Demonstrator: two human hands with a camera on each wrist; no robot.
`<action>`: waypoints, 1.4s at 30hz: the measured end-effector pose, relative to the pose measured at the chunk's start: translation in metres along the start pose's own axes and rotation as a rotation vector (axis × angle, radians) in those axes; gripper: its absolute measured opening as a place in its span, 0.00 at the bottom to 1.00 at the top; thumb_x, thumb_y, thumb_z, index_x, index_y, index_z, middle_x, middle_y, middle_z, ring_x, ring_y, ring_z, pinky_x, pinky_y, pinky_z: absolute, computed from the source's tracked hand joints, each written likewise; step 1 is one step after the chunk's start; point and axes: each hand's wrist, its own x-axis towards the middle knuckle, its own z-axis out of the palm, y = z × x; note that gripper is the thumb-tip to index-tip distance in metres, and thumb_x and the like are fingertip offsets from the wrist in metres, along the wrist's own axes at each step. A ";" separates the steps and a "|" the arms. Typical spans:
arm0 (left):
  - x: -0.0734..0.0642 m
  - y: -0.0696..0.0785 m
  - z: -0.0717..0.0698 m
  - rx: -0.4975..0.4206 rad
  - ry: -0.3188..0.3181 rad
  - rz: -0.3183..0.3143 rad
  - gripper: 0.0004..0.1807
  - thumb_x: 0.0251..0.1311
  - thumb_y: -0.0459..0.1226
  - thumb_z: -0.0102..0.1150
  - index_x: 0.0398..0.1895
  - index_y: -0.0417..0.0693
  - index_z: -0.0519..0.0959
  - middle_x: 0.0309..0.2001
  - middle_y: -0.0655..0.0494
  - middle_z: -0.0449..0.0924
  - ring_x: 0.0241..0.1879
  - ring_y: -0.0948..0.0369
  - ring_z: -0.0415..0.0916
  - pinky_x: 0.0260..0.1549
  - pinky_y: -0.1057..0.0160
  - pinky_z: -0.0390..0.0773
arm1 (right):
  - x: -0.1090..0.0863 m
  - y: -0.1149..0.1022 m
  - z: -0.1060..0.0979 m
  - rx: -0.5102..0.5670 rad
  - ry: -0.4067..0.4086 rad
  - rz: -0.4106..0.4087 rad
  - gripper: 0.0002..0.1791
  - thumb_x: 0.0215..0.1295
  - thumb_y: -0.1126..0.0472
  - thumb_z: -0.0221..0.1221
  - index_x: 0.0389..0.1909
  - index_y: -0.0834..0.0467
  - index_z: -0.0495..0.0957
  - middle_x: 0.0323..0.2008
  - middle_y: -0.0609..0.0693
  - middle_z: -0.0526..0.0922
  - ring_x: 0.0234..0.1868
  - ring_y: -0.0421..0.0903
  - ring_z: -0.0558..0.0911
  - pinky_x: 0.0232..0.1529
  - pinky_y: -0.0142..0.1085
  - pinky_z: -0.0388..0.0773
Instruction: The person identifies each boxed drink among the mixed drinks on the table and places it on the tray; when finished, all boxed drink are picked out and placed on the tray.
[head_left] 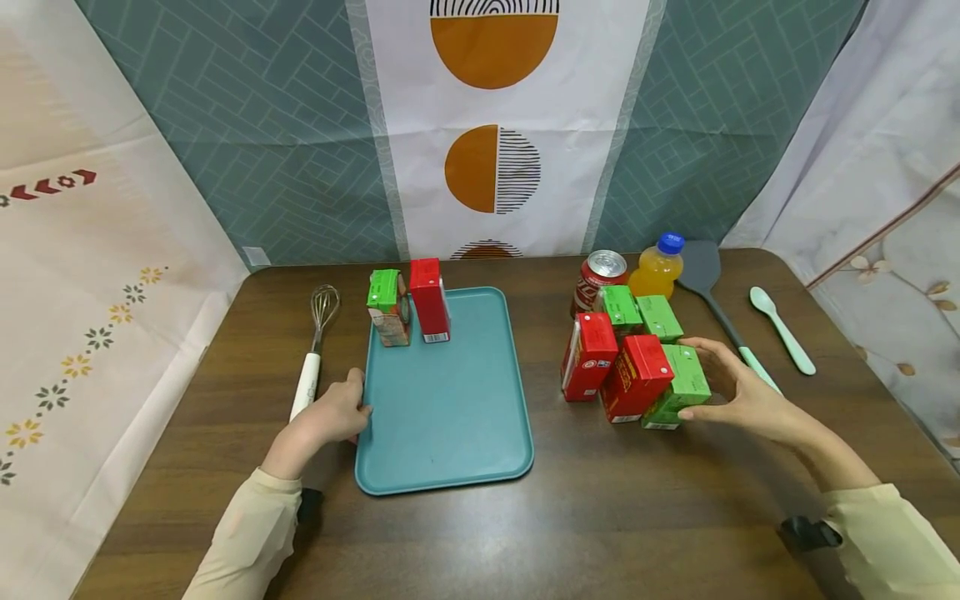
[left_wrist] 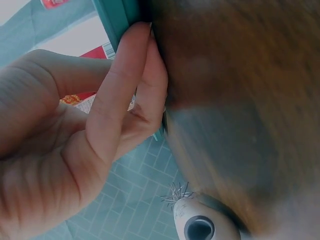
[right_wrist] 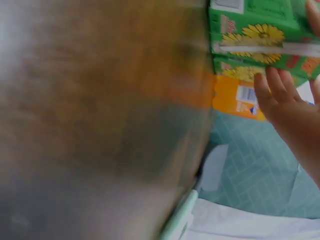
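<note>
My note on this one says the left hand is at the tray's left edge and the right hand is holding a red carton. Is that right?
Not quite: the right hand holds a green carton, not a red one, as the head view shows. The rest stands: the left hand is at the left edge of the tray.

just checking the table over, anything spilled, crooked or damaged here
Nothing stands out. The red drink carton and green drink carton on the teal tray stand upright, as do the red soda can and blue-capped bottle. No spill or damage shows, though the right hand partly hides the green carton it holds.
</note>
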 end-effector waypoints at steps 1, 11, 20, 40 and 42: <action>0.000 0.000 0.000 0.005 -0.001 0.000 0.20 0.63 0.27 0.45 0.53 0.22 0.54 0.29 0.35 0.75 0.18 0.56 0.78 0.19 0.62 0.75 | 0.000 0.002 0.002 0.012 0.014 -0.012 0.48 0.45 0.76 0.68 0.67 0.61 0.53 0.58 0.41 0.68 0.58 0.29 0.68 0.51 0.19 0.67; 0.000 0.000 -0.002 0.011 -0.012 0.001 0.22 0.64 0.27 0.45 0.54 0.21 0.52 0.30 0.33 0.75 0.18 0.57 0.77 0.19 0.62 0.75 | -0.013 -0.009 0.010 0.072 0.191 -0.099 0.48 0.33 0.83 0.69 0.60 0.70 0.58 0.53 0.45 0.74 0.52 0.34 0.76 0.43 0.24 0.76; 0.000 -0.002 -0.003 0.005 -0.009 0.006 0.21 0.64 0.27 0.45 0.53 0.22 0.52 0.35 0.27 0.74 0.18 0.56 0.78 0.20 0.61 0.76 | -0.031 -0.045 0.003 0.192 0.155 -0.241 0.50 0.25 0.91 0.64 0.59 0.75 0.57 0.56 0.50 0.73 0.50 0.38 0.78 0.39 0.25 0.76; 0.000 0.000 -0.002 -0.002 -0.024 0.006 0.22 0.64 0.27 0.44 0.55 0.22 0.51 0.35 0.29 0.74 0.19 0.56 0.78 0.20 0.60 0.77 | -0.004 -0.129 0.032 0.453 0.061 -0.767 0.46 0.29 0.80 0.73 0.54 0.82 0.59 0.53 0.67 0.72 0.56 0.53 0.72 0.53 0.33 0.70; 0.000 0.001 -0.002 -0.002 -0.021 0.005 0.21 0.64 0.27 0.45 0.55 0.22 0.52 0.35 0.29 0.74 0.19 0.56 0.78 0.21 0.60 0.77 | 0.005 -0.131 0.038 0.455 0.060 -0.782 0.46 0.30 0.79 0.73 0.54 0.81 0.59 0.53 0.67 0.72 0.55 0.54 0.73 0.53 0.33 0.72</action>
